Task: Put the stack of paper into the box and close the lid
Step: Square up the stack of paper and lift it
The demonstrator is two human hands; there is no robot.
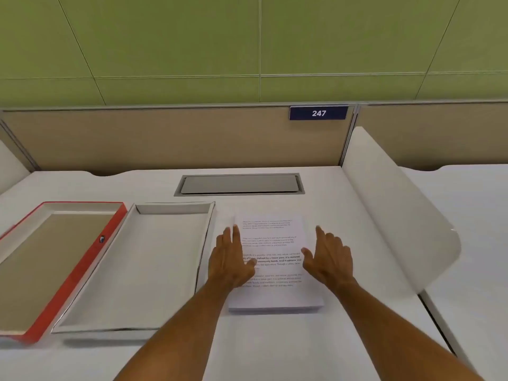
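Stack of paper (277,266) on the table (357,339), just right of the open box (132,270); red lid (55,265) far left. Left hand (233,259) and right hand (328,258) spread open, flanking it, grip empty. Risk: loose squeeze, sheets fanning or sliding apart

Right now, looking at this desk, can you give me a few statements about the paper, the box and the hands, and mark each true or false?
1. The paper stack lies on the desk, right of the box. True.
2. The box holds paper. False: it is empty.
3. The red lid lies left of the box, inside up. True.
4. Both hands grip the lid. False: the left hand and right hand are open, at the stack.
5. The sign reads 742. False: 247.
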